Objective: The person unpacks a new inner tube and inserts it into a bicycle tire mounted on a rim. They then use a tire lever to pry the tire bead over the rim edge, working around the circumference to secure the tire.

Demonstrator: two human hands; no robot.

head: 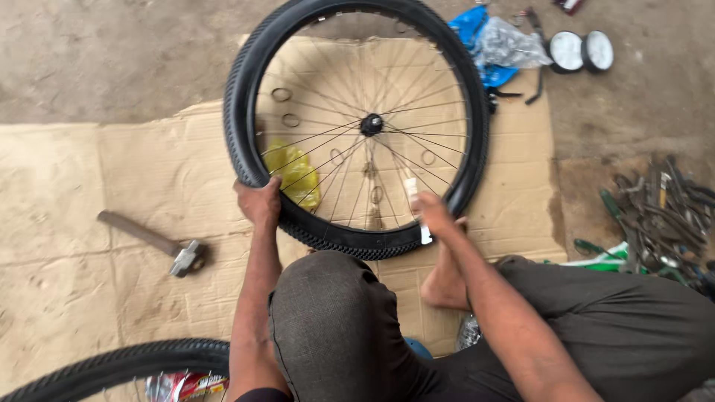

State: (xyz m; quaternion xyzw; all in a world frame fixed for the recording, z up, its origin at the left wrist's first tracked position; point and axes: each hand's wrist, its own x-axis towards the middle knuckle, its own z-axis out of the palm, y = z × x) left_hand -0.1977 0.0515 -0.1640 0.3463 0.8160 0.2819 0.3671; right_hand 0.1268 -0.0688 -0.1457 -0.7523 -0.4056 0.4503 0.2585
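The bicycle wheel (357,126) lies flat on the cardboard (112,193), just before the person's knees. The left hand (259,202) grasps its tyre, and the right hand (433,214) grips a small white tool (415,199) at the rim. A hammer (153,242) lies left of the wheel, and a heap of tools (663,212) lies well to its right.

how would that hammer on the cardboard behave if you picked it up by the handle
The hammer would probably feel head-heavy, its metal head dipping. It looks rigid, not fragile. Lying flat on the cardboard, it seems unlikely to roll.
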